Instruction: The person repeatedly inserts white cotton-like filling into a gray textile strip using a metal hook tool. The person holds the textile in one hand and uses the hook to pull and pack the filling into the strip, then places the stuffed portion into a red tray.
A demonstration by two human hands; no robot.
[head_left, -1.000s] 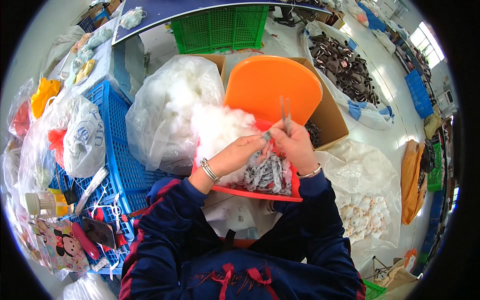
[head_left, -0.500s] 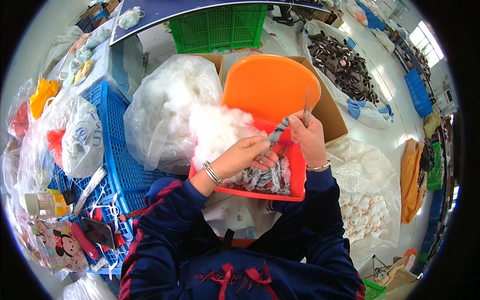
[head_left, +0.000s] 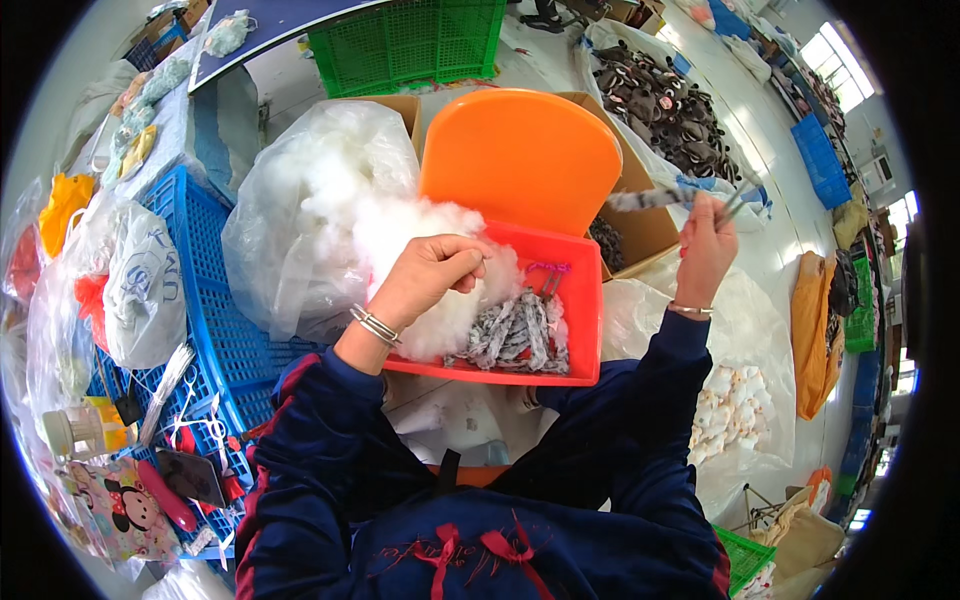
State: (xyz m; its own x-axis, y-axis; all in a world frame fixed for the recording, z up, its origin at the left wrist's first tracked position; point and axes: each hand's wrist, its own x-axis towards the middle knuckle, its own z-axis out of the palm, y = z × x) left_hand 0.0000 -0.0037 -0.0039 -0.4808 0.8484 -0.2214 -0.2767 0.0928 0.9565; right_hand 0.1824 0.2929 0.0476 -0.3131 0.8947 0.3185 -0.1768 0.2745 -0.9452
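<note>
Right hand (head_left: 708,248) is closed on a pair of metal tweezers (head_left: 738,203) and the end of a grey furry strip (head_left: 645,200), which points leftward over a cardboard box (head_left: 652,238). Left hand (head_left: 432,278), well apart from it, is above white stuffing (head_left: 395,228), thumb and fingers pinched together; whether anything sits between them cannot be determined. Red tray (head_left: 585,335) contains stuffing and a heap of grey strips (head_left: 512,335). Orange rounded panel (head_left: 520,150) stands at the tray's far side.

Right grip (head_left: 707,250) holds tweezers (head_left: 740,198) and grey strip (head_left: 650,199); left grip (head_left: 428,275), fingers curled, above white stuffing (head_left: 388,218).
</note>
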